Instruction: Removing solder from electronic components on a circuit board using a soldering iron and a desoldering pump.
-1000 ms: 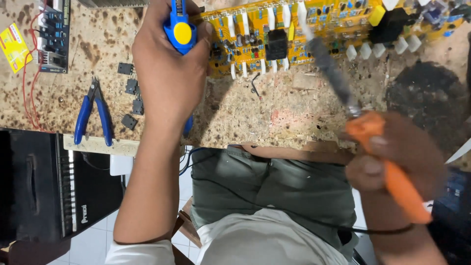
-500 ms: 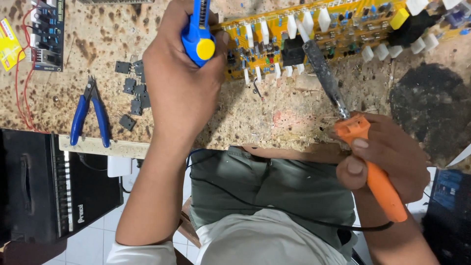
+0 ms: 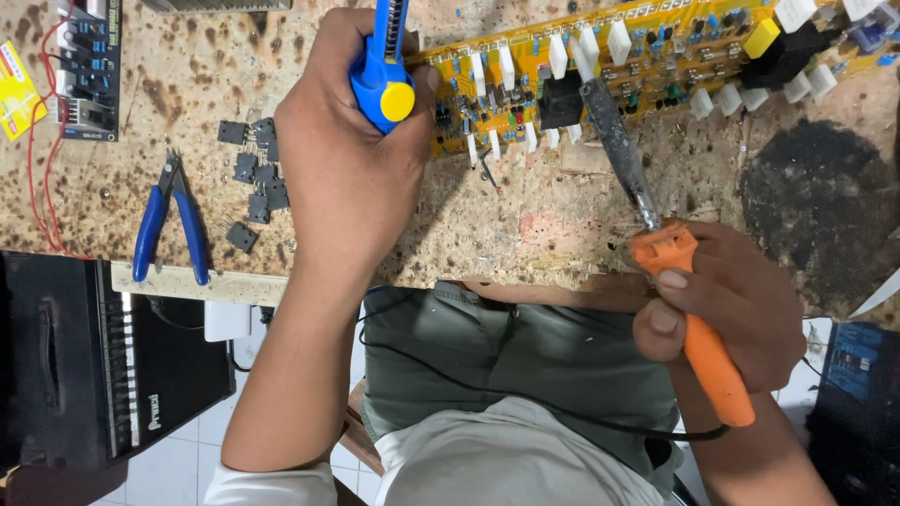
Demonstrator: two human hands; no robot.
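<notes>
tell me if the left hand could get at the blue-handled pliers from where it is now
Probably yes, but not freely. The left hand is wrapped around a blue desoldering pump, so it would have to put that down first. The blue-handled pliers lie uncovered on the bench just beside it, past some small black components.

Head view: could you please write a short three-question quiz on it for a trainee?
1. True or false: the left hand grips the blue plastic desoldering pump with a yellow knob.
2. Which tool does the right hand hold? A) orange-handled soldering iron B) red screwdriver C) steel tweezers
3. Fill in: the iron's dark metal shaft points at the long ___ circuit board on the speckled workbench.

Key: 1 true; 2 A; 3 yellow.
</notes>
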